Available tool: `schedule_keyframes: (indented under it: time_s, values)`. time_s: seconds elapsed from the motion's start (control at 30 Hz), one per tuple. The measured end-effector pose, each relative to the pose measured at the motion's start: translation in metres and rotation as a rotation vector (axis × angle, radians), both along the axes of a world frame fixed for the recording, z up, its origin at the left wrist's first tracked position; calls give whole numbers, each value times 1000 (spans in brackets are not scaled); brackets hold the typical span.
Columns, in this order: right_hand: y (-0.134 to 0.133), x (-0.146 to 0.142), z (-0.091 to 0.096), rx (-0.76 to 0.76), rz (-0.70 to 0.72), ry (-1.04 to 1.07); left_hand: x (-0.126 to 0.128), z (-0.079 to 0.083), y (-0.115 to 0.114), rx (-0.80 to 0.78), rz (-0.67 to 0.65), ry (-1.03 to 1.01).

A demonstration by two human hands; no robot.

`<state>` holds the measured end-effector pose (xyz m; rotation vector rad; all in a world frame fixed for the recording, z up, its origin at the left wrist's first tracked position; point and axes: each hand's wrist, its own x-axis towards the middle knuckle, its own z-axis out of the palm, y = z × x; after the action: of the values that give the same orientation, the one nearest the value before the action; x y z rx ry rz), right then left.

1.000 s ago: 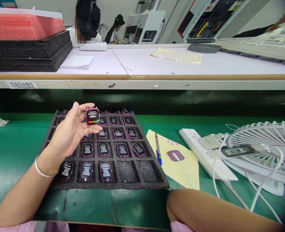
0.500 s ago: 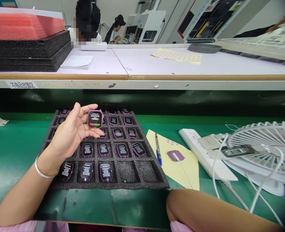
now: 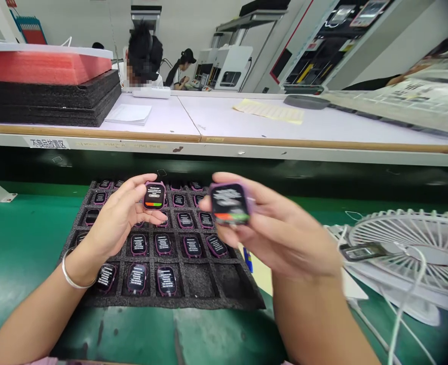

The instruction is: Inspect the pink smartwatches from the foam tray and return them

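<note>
My left hand [image 3: 123, 210] grips a purple smartwatch case [image 3: 154, 195] by its edges, its lit screen showing text with a red and a green button. My right hand [image 3: 285, 225] holds a second purple smartwatch [image 3: 229, 204], blurred by motion, with a similar red and green strip along its lower edge. Both hands hover over a black foam tray [image 3: 199, 281] divided into square pockets. Several purple watches with white text on dark screens lie in the pockets, among them one watch [image 3: 166, 280] in the front row. Two pockets at the front right hold no watch.
At right stand a white fan [image 3: 410, 238] and a dark handheld device [image 3: 363, 251], with white cables [image 3: 401, 309] in front. A raised shelf [image 3: 209, 114] crosses behind, carrying stacked foam [image 3: 49, 96] at left. Behind it, two people sit near machines. A blue pen [image 3: 248, 259] lies partly hidden.
My right hand has come up into view from the lower right, carrying a watch. My left hand still holds its watch, shifted slightly right and down in the picture as the view tilted.
</note>
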<state>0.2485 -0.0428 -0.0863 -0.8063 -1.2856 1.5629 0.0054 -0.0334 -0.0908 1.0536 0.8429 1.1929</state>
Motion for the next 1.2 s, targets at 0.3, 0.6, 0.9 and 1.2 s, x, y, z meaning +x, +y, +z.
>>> schedule_keyframes:
  time_s: [0.3, 0.6, 0.9, 1.2]
  values:
    - [35, -31, -33, -143, 87, 179, 4, -11, 4, 126, 52, 182]
    - [31, -40, -43, -39, 105, 83, 8, -17, 8, 123, 0, 194]
    - [28, -38, -41, 43, 95, 76, 9, -18, 6, 131, -20, 184]
    - [28, -39, -40, 56, 83, 66, 10, -14, 3, 39, -51, 112]
